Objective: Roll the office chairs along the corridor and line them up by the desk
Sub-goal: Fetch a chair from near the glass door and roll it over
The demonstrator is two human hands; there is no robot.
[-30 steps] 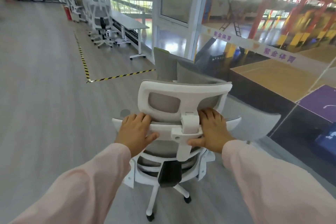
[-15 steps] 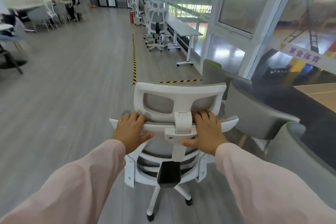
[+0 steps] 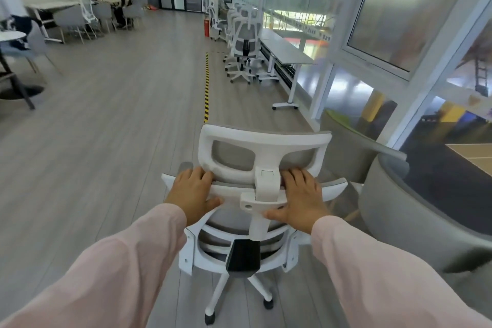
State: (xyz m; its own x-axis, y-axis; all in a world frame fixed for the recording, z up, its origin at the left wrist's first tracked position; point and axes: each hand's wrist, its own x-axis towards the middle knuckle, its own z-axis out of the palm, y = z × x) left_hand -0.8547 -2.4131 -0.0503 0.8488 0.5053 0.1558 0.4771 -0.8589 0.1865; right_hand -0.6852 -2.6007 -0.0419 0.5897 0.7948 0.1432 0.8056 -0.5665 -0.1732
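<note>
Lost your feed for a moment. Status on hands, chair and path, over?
Left hand, right hand grip the office chair at its backrest. Upright, facing the lined-up chairs by the desk. Grey armchairs close on right.

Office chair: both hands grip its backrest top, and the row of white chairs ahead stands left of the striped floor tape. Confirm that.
Wrong side: the head view shows the row of white chairs right of the striped floor tape, beside the desk. The left hand and right hand do grip the office chair at its backrest top.
</note>
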